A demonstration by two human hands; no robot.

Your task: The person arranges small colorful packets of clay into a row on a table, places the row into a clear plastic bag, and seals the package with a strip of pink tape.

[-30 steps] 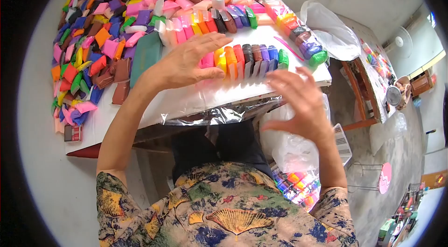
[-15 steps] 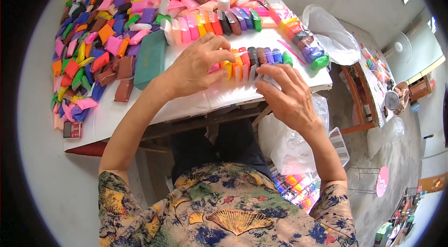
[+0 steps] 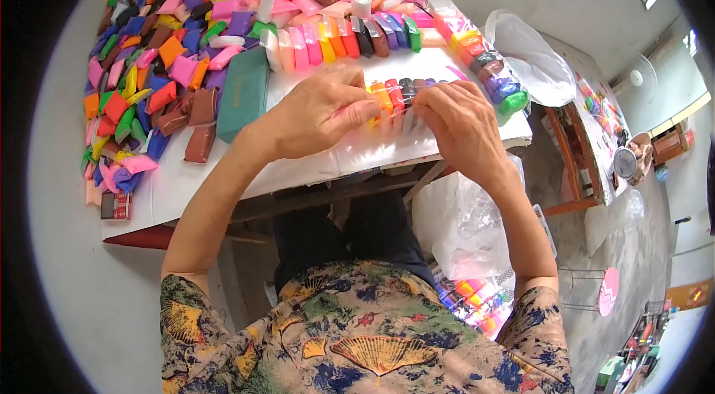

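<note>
A short row of colourful clay packets (image 3: 393, 94) in a clear plastic bag lies near the table's front edge, partly hidden by my hands. My left hand (image 3: 328, 112) is closed at its left end, thumb and fingers pinching the plastic. At the right end my right hand (image 3: 463, 124) is closed too, fingertips together on the clear bag. Orange, red, black and brown packets show between the hands. Just behind stands another row of packets (image 3: 344, 42), from pale pink to green. A bagged row (image 3: 485, 65) lies along the table's right edge.
A big heap of coloured packets (image 3: 175, 25) covers the table's left and back. Beside my left hand sits a dark green box (image 3: 244, 94). Clear plastic bags (image 3: 465, 226) hang below the front edge, over more bagged packets (image 3: 477, 297). Another table (image 3: 577, 144) stands at right.
My left fingers have curled closed at the row's left end. My right hand has moved slightly up, its spread fingers now drawn together on the plastic, covering the row's right end.
</note>
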